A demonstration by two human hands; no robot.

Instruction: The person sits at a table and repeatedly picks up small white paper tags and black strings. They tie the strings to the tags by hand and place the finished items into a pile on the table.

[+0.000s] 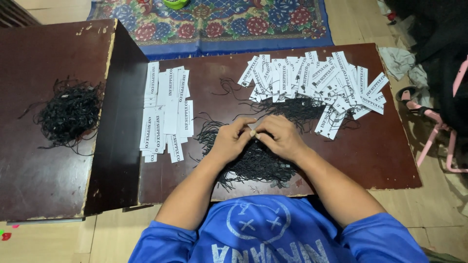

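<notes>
A: Black cord is all over this. Taking the low brown table [380,160] as the landmark, what lies furthest left of it?

B: A taller dark wooden block [44,160] butts against the table's left end, and a loose tangle of black strings [70,114] sits on top of it.

A: And on the table itself?

B: At its left end lie neat stacks of white paper tags [165,114], flat and overlapping. Just right of those, near the table's front edge, spreads a heap of black cords [253,165].

A: Where are the person's hands?

B: Both hover above that heap at the table's middle. The left hand [229,141] has its fingers curled in, tips pinched toward the right hand. The right hand [280,136] is curled the same way. Their fingertips meet on a small pale piece [252,132]; it is too small to tell what it is or which hand truly grips it.

A: Further right?

B: Along the table's back edge, a fanned pile of white tags with cords threaded [317,80] reaches toward the right end. Beyond the table's far side lies a flowered blue rug [219,22], and off its right end stands a pink frame [436,131] on the floor.
</notes>
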